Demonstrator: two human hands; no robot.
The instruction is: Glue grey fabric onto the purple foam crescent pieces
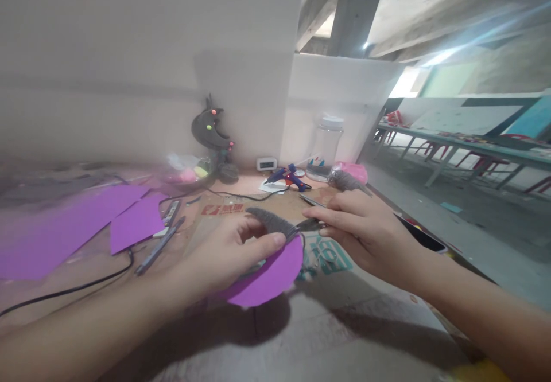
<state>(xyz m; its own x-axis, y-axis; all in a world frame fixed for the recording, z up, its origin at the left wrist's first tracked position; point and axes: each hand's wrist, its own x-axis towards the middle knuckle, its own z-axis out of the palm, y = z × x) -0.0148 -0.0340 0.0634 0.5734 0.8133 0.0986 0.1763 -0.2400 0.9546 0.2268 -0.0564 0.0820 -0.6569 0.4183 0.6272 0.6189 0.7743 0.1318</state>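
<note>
My left hand (241,247) pinches a fuzzy grey crescent-shaped piece (271,221) between thumb and fingers. A rounded sheet of purple material (271,276) hangs below that thumb, held together with the grey piece. My right hand (361,227) is closed around what look like scissors (312,201); a pointed metal blade sticks out past the fingers, and the handles are hidden in the palm. Close to the right fingertips, a dark grey end meets the tip of the crescent. Both hands are above a printed cardboard sheet (370,296).
Purple sheets (86,227) and a grey pen (159,247) lie at left. Behind are a dark moon-shaped ornament (210,129), a small digital clock (266,164), a blue glue gun (288,176) with its cord and a clear bottle (327,144). A phone (422,236) lies at the right edge.
</note>
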